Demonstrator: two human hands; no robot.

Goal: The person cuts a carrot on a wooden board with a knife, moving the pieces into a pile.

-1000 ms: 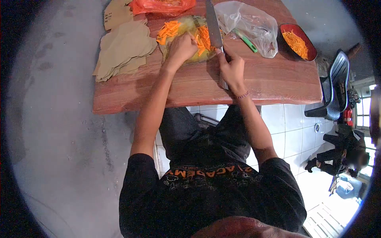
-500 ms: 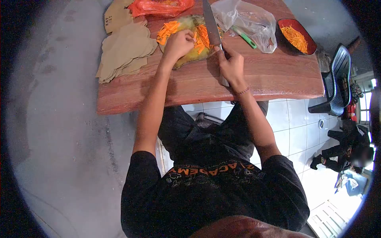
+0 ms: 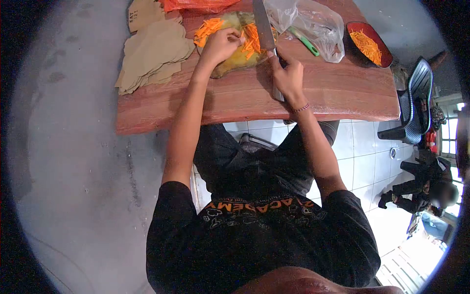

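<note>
While the thin orange carrot sticks [image 3: 250,41] lie heaped on a worn yellow cutting board [image 3: 238,51] at the far middle of the reddish wooden table [image 3: 338,95], the left hand [image 3: 220,45] rests curled on top of them, fingertips bent down and pinning the pile against the board. A second loose fan of the same orange strips [image 3: 206,29] sits on the board's far left edge. Just beside the pile, the right hand [image 3: 289,78] is closed firmly round the dark handle of a large kitchen knife, whose broad, flat steel blade [image 3: 263,24] points away from the person and runs along the right side of the sticks.

Right of the blade lies a crumpled clear plastic bag [image 3: 318,27] with a green-handled tool [image 3: 303,41] on it, and farther right a dark red oval dish [image 3: 368,46] holds more shredded carrot. Left of the board, a stack of flat brown paper pieces [image 3: 154,54] overhangs the table's edge, and a glossy orange plastic bag [image 3: 196,5] shows at the far rim.
</note>
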